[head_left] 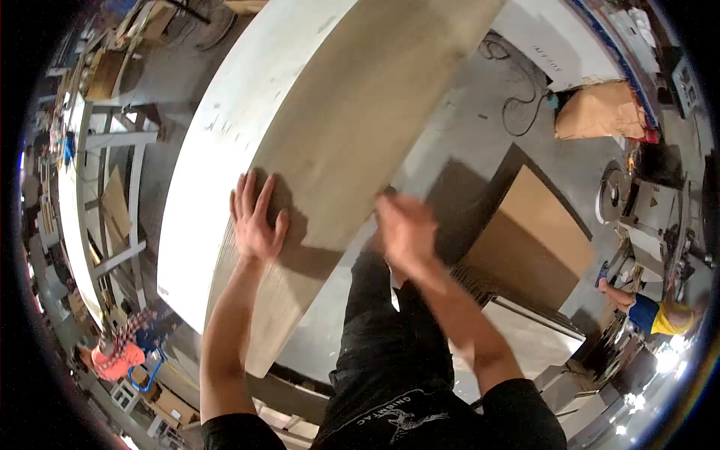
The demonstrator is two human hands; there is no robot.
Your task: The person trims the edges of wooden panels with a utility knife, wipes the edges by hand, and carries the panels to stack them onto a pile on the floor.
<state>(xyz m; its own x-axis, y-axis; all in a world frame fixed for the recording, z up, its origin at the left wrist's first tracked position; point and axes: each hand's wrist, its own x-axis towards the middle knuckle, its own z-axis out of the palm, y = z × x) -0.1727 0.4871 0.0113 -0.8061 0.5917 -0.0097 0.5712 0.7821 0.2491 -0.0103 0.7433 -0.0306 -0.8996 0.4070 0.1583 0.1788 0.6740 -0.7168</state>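
A long wooden board [330, 142] lies lengthwise in front of me, beside a wide white panel surface [225, 127] on its left. My left hand [257, 221] rests flat near the board's left edge, its fingers spread and pointing away from me. Close to the board's right edge is my right hand [405, 229], with its fingers curled. It is slightly blurred, and whatever its fingers may hold cannot be made out.
Brown flat sheets [536, 232] are stacked to the right, above pale panels [525, 337]. A cable [517, 112] lies on the floor near a brown paper-covered bundle [600, 112]. One person [120, 360] is at lower left, another [660, 315] at far right. A white frame [120, 139] stands left.
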